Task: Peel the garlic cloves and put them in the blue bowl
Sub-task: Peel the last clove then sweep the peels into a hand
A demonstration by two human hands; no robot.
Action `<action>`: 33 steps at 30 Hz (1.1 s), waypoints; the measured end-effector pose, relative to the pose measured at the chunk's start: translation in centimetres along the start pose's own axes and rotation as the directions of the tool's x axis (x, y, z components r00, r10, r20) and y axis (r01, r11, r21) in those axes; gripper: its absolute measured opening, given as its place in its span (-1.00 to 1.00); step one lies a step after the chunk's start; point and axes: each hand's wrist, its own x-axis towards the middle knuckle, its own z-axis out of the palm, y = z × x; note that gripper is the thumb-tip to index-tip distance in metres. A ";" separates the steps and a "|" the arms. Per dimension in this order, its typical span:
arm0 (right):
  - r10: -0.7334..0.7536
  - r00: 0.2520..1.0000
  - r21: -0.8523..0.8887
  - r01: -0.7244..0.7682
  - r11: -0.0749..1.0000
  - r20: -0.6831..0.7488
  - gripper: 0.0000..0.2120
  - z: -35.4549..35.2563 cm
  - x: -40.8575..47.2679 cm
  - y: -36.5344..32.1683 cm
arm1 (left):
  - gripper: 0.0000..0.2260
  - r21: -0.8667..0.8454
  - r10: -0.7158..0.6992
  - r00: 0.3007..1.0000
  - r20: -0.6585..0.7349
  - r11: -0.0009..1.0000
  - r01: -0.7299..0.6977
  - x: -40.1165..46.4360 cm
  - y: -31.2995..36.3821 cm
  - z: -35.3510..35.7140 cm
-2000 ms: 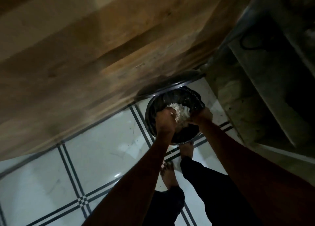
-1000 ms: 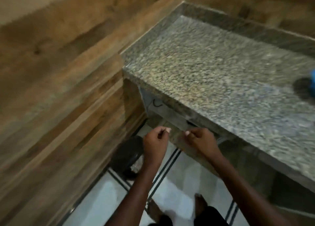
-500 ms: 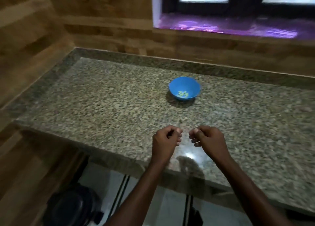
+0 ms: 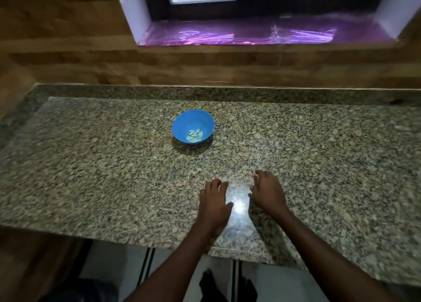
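Where the wooden wall (image 4: pixel 57 58) meets the speckled stone counter (image 4: pixel 102 165) on the far left, a dark round bin (image 4: pixel 86 290) shows on the floor below the counter's near edge, mostly in shadow. Further right, the blue bowl (image 4: pixel 193 126) sits upright on the counter, roughly midway between its back and front edges, and a small heap of pale peeled garlic cloves (image 4: pixel 194 135) lies at its bottom. Just nearer than the bowl, a few pale flecks (image 4: pixel 197 170) rest on the stone; they are too small to identify. The left hand (image 4: pixel 214 201) lies palm down over the counter near its front edge, well apart from the bowl, fingers loosely extended and holding nothing visible. A bright glare spot (image 4: pixel 238 207) on the stone lies between the two hands. The right hand (image 4: pixel 267 192) is just beside it, also palm down, its fingers bent downward toward the counter; motion blur hides whether the fingertips pinch anything, so I cannot tell its grip. Behind all this, a window sill (image 4: pixel 250 34) glows purple below a dark-framed window (image 4: pixel 257 3). Below the counter's edge, bare feet (image 4: pixel 227 285) stand on the white tiled floor (image 4: pixel 273 283).
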 end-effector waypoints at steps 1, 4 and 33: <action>-0.046 0.999 -0.099 0.046 0.994 0.006 -0.46 0.7 0.5 0.4 | -0.43 0.005 0.000 1.000 -0.011 1.000 0.000 -0.1 0.1 0.2; -0.125 0.992 -0.237 0.120 0.964 -0.003 -0.45 2.2 1.8 0.8 | -0.41 0.010 0.041 0.999 -0.030 0.999 -0.040 0.0 -0.5 0.6; -0.220 0.961 0.256 0.258 0.932 -0.169 -0.87 4.1 4.9 -10.4 | -0.81 -0.059 -0.055 0.932 -0.358 0.998 0.036 -1.2 -9.5 -2.5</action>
